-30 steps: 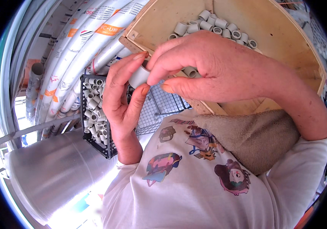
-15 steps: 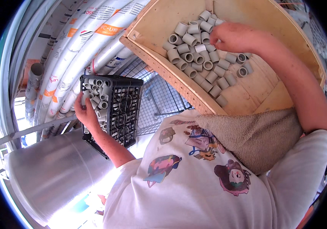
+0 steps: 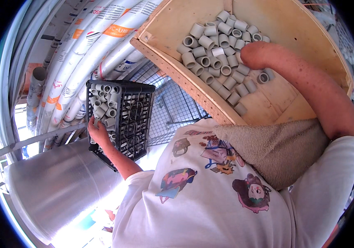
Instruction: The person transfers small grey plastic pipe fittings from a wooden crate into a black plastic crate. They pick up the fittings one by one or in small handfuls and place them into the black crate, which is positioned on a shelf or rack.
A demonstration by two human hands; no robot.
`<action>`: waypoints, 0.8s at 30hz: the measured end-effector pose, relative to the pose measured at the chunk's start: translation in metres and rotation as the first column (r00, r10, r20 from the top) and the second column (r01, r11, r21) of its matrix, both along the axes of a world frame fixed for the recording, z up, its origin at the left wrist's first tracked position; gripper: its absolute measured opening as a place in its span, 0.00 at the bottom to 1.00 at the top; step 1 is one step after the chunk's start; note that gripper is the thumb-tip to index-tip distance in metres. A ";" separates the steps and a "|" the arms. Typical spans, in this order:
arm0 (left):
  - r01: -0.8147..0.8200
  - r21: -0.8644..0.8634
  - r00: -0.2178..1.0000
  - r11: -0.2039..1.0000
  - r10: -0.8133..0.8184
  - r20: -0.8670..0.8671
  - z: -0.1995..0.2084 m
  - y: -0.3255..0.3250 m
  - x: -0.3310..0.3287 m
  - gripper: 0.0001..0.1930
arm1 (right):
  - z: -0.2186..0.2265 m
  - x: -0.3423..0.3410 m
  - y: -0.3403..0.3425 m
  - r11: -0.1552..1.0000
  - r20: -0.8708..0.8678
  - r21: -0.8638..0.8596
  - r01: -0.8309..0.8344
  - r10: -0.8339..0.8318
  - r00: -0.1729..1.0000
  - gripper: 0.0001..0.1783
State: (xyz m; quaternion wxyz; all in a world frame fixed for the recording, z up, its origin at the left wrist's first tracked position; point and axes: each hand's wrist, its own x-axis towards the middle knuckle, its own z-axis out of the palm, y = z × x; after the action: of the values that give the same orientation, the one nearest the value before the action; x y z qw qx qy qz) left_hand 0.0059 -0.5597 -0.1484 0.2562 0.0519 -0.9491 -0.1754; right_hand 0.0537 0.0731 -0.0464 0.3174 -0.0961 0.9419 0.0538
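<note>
My left hand point(image 3: 98, 133) reaches into a black plastic crate point(image 3: 137, 118) at the left, its thumb and fingers closed round a short grey pipe coupling point(image 3: 96, 122) among others. The crate stands on its side, its open mouth facing left, and grey couplings point(image 3: 111, 112) fill it. At the upper right, my right hand point(image 3: 252, 56) is down in a big wooden box point(image 3: 293, 97), over the right side of a spread of loose grey couplings point(image 3: 214, 62). The back of that hand hides its fingers, so I cannot tell whether they hold a coupling.
Long pipes in white wrapping point(image 3: 98, 45) lean at the upper left. A wire mesh cart point(image 3: 171, 105) stands between crate and box. A large silvery roll point(image 3: 61, 186) lies at lower left. A brown towel point(image 3: 274, 151) drapes over the box's near edge.
My left hand has shifted down toward me along the crate's mouth. My right hand has drawn back slightly toward me, uncovering couplings at the box's far side, and its fingers have gone from view.
</note>
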 end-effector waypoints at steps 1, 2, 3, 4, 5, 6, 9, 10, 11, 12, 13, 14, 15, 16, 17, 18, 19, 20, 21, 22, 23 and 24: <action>-0.001 -0.017 1.000 1.000 0.001 -0.003 0.001 0.001 -0.002 0.19 | 0.000 0.000 0.000 1.000 0.003 0.008 -0.012 0.012 1.000 0.12; -0.003 -0.035 1.000 0.999 0.002 -0.006 0.003 0.004 -0.004 0.19 | 0.001 0.000 0.000 1.000 0.008 0.012 -0.012 0.012 1.000 0.12; -0.004 -0.052 1.000 0.999 0.004 -0.008 0.006 0.007 -0.005 0.19 | 0.004 0.001 -0.002 1.000 0.014 0.015 -0.013 0.012 1.000 0.12; -0.004 -0.049 1.000 0.999 0.003 -0.020 0.008 0.010 -0.006 0.19 | 0.005 0.001 -0.002 1.000 0.019 0.018 -0.013 0.013 1.000 0.12; -0.003 -0.047 1.000 0.999 0.002 -0.032 0.009 0.011 -0.006 0.19 | 0.005 0.001 -0.003 1.000 0.023 0.020 -0.013 0.013 1.000 0.12; -0.003 -0.045 0.999 0.999 0.001 -0.043 0.010 0.012 -0.007 0.19 | 0.005 0.001 -0.003 1.000 0.028 0.022 -0.014 0.013 1.000 0.12; 0.035 -0.096 0.992 0.995 -0.046 -0.120 0.013 0.015 -0.008 0.19 | 0.006 0.000 -0.003 0.999 0.040 0.030 -0.033 0.032 0.999 0.12; 0.046 -0.074 0.990 0.996 -0.056 -0.127 0.014 0.017 -0.008 0.19 | 0.006 0.000 -0.004 0.999 0.044 0.032 -0.043 0.042 0.998 0.12; 0.062 -0.052 0.988 0.997 -0.069 -0.135 0.019 0.025 -0.009 0.19 | 0.006 0.001 -0.003 0.999 0.041 0.033 -0.032 0.030 0.999 0.12; 0.077 -0.030 0.986 0.997 -0.081 -0.143 0.024 0.033 -0.009 0.18 | 0.006 0.003 -0.003 0.999 0.037 0.033 -0.021 0.020 0.999 0.12; 0.093 -0.015 0.984 0.996 -0.094 -0.154 0.028 0.041 -0.008 0.18 | 0.006 0.003 -0.002 0.999 0.033 0.034 -0.011 0.009 0.999 0.12; 0.107 -0.002 0.981 0.994 -0.106 -0.165 0.035 0.048 -0.007 0.18 | 0.008 0.003 -0.003 0.998 0.042 0.055 -0.004 0.002 0.999 0.12; 0.122 0.013 0.977 0.992 -0.118 -0.175 0.041 0.058 -0.006 0.17 | 0.009 0.001 -0.005 0.997 0.053 0.078 0.002 -0.006 0.999 0.12; 0.146 0.018 0.970 0.989 -0.140 -0.196 0.048 0.069 -0.005 0.17 | 0.012 0.000 -0.006 0.995 0.063 0.101 0.010 -0.016 0.998 0.12; 0.168 0.022 0.963 0.985 -0.160 -0.218 0.058 0.082 -0.002 0.17 | 0.016 -0.001 -0.007 0.997 0.012 0.077 0.019 -0.020 1.000 0.11; 0.191 0.026 0.954 0.981 -0.179 -0.239 0.066 0.094 -0.001 0.17 | 0.023 -0.003 -0.008 0.998 -0.039 0.055 0.026 -0.024 0.999 0.11; 0.230 0.038 0.941 0.973 -0.212 -0.264 0.075 0.105 -0.001 0.16 | 0.031 -0.005 -0.009 0.999 -0.089 0.032 0.035 -0.032 0.995 0.11; 0.260 0.045 0.928 0.965 -0.237 -0.289 0.086 0.114 0.001 0.16 | 0.043 -0.009 -0.013 1.000 -0.119 0.006 0.011 -0.011 0.993 0.10; 0.293 0.053 0.912 0.955 -0.262 -0.314 0.093 0.123 0.002 0.16 | 0.058 -0.012 -0.019 1.000 -0.147 -0.018 -0.010 0.007 0.989 0.09; 0.364 0.190 0.894 0.912 -0.285 -0.344 0.097 0.132 0.002 0.17 | 0.071 -0.013 -0.024 0.999 -0.175 -0.041 -0.031 0.023 0.984 0.08; 0.405 0.229 0.883 0.885 -0.314 -0.348 0.105 0.144 0.005 0.17 | 0.081 -0.014 -0.027 0.993 -0.243 -0.107 -0.048 0.021 0.970 0.08; 0.447 0.266 0.870 0.854 -0.346 -0.352 0.115 0.158 0.007 0.17 | 0.088 -0.013 -0.029 0.983 -0.307 -0.172 -0.067 0.011 0.952 0.07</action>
State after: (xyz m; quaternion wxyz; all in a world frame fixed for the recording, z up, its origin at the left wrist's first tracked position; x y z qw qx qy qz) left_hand 0.0128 -0.4019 -0.0337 0.3382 -0.1301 -0.8459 -0.3914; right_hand 0.0406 0.0446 0.0416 0.1573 -0.1335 0.9784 -0.0111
